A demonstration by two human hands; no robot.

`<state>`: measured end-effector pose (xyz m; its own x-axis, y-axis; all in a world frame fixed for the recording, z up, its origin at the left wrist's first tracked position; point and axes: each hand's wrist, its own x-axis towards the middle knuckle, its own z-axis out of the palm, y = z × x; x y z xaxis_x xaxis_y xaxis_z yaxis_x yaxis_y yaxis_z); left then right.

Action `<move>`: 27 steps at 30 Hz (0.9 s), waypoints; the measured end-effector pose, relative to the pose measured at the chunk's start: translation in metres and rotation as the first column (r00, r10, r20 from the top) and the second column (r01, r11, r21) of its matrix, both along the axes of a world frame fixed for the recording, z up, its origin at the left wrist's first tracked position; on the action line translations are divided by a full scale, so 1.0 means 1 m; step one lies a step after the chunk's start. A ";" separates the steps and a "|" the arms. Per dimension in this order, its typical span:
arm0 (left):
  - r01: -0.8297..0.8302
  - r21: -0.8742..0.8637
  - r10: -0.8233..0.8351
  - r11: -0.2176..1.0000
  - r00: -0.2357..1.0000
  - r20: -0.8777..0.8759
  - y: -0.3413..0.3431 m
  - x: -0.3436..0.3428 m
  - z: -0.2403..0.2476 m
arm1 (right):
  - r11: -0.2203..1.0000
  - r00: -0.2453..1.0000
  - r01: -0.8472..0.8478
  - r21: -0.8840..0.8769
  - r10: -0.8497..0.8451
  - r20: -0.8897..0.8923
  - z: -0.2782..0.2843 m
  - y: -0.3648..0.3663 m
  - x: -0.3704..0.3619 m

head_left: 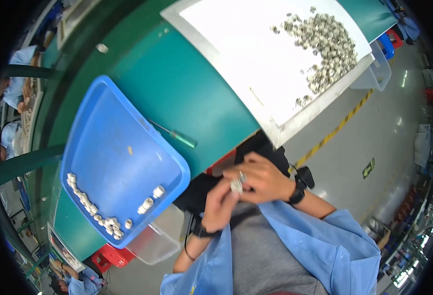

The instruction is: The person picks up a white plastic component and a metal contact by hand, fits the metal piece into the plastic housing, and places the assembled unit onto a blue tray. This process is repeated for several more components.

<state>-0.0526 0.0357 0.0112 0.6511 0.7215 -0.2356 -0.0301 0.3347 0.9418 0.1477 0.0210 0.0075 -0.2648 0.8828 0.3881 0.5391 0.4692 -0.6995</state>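
Observation:
My left hand (219, 207) and my right hand (266, 181) meet in front of my body, off the table's edge. Between their fingertips is a small white cylindrical fitting (236, 186) with a shiny metal piece at its upper end; its finer details are blurred. Both hands have their fingers closed around it. To their left, a blue tray (123, 132) contains several short white cylindrical fittings (110, 225) along its lower left side, and a few more (147, 204) near its lower right corner. A heap of small metallic parts (327, 49) lies on a white board (241, 54).
A screwdriver (183, 139) with a green handle lies beside the tray on the green table (177, 78). Clear plastic bins (160, 236) and a red stool (112, 254) stand below the table. Other people in blue sit at the far left and lower left.

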 end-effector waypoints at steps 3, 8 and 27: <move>0.117 0.367 -0.077 0.923 0.990 -0.120 0.038 -0.003 0.078 | 0.997 0.975 -0.026 0.073 0.041 -0.218 0.041 0.001 0.010; 0.144 0.731 0.123 0.667 0.947 -0.298 0.163 0.033 0.130 | 0.978 0.980 0.076 0.197 -0.036 -0.197 0.047 0.015 0.057; 0.528 0.813 0.171 0.244 0.802 -0.572 0.569 0.311 0.004 | 0.800 0.804 0.593 0.091 -0.582 -0.118 0.044 -0.002 0.162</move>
<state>0.2586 0.6049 0.0154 0.8376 0.5124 0.1893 0.4153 -0.8224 0.3888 0.3099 0.0194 0.0519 0.3261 0.8050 0.4957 0.6830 0.1619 -0.7123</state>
